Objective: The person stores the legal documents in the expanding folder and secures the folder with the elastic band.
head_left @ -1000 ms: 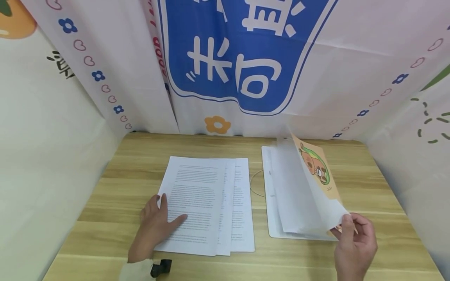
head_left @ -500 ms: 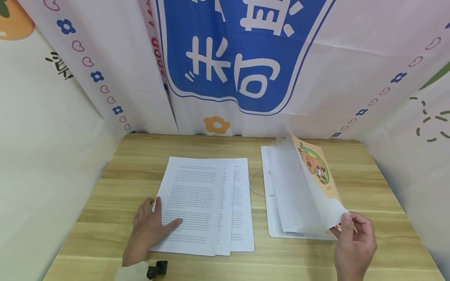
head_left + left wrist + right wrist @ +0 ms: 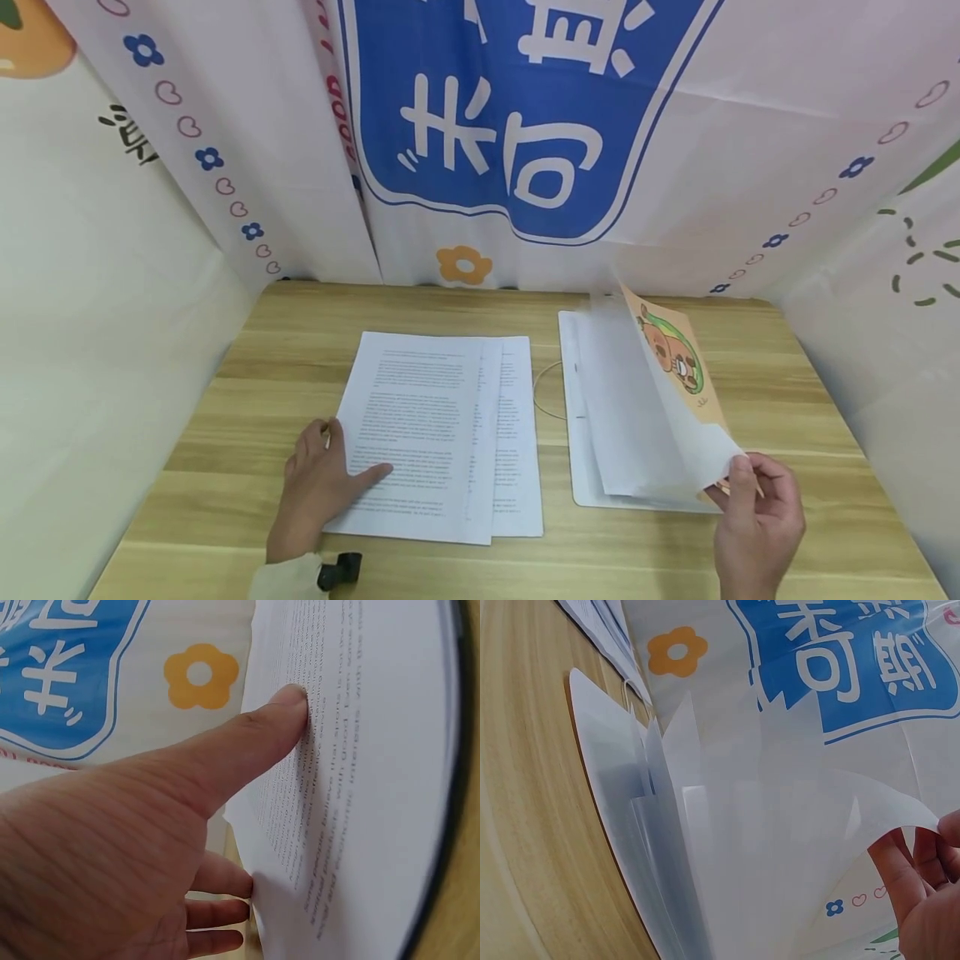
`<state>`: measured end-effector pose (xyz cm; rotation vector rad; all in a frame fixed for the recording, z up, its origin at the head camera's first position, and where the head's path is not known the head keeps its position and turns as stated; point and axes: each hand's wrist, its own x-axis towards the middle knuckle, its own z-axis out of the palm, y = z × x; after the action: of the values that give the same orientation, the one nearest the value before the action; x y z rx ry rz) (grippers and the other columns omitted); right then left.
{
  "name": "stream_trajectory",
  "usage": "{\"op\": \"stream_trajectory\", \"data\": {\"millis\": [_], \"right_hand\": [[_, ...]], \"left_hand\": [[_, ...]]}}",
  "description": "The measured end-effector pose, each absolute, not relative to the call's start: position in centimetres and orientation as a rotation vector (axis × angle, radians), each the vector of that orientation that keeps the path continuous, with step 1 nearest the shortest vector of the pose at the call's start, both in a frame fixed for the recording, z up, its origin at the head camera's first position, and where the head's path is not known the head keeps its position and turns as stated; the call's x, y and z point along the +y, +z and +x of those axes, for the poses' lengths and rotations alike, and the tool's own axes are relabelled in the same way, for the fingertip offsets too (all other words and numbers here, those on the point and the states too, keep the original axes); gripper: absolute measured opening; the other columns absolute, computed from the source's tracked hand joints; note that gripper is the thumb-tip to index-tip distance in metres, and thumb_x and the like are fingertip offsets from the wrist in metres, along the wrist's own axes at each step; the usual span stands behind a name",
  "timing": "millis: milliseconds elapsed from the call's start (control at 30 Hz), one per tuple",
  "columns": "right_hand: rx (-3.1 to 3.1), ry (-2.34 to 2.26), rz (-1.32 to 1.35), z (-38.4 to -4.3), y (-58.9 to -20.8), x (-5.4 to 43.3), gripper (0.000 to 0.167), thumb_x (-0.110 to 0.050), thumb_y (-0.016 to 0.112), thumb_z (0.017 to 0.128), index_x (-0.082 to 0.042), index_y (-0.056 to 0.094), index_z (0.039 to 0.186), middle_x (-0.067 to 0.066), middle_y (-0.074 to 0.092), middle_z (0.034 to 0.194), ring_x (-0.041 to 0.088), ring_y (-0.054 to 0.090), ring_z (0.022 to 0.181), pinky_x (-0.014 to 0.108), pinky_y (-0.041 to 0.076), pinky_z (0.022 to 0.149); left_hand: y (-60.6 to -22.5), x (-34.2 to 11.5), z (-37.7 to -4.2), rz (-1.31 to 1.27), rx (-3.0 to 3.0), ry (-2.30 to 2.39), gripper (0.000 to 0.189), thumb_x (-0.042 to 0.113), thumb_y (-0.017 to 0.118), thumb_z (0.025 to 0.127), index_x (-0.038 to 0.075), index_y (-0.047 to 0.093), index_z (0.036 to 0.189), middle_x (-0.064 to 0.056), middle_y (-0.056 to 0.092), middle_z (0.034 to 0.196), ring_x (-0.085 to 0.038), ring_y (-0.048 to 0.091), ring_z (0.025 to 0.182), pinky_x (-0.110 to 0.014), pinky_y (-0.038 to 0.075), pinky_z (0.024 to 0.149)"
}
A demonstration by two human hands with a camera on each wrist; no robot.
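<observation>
My left hand (image 3: pixel 318 479) lies at the left side of a stack of printed paper sheets (image 3: pixel 420 433). Its thumb (image 3: pixel 262 724) rests straight over the top page, while the other fingers touch or nearly touch the left edge. On the right lies a folder with clear sleeves (image 3: pixel 630 417), propped half open. My right hand (image 3: pixel 757 517) pinches the lower right corner of its lifted orange cover (image 3: pixel 678 358), which bears a cartoon animal, together with a clear sleeve. In the right wrist view several translucent sleeves (image 3: pixel 735 825) stand raised from the white back cover (image 3: pixel 604 750).
An elastic loop (image 3: pixel 550 392) sticks out from the folder's left edge towards the papers. The wooden table (image 3: pixel 615 558) ends against a printed cloth backdrop (image 3: pixel 675 192), with cloth walls on both sides. A black wrist mount (image 3: pixel 341 571) sits at the left sleeve.
My left hand shifts left, then slightly back right. The top sheets slide right, so their right edge now lines up with the layer beneath. The right hand and folder stay put.
</observation>
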<state>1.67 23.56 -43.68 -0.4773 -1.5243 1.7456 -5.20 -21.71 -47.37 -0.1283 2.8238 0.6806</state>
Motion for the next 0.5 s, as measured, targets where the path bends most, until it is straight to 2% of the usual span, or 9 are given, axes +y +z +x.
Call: {"op": "stream_trajectory", "data": {"millis": [500], "right_hand": [[-1.501,1.754,-0.470,1.73,-43.65,23.20,0.008,-0.001,0.062,0.100,0.007,0.063,0.100,0.011,0.064,0.097,0.012,0.068,0.079,0.027,0.058,0.068]], "left_hand": [[-47.69,-21.74,-4.80,-0.037,2.953,0.608,0.114,0.055,0.078,0.085,-0.025,0.026,0.147,-0.042,0.021,0.149,-0.054,0.022,0.139,-0.070,0.027,0.106]]}}
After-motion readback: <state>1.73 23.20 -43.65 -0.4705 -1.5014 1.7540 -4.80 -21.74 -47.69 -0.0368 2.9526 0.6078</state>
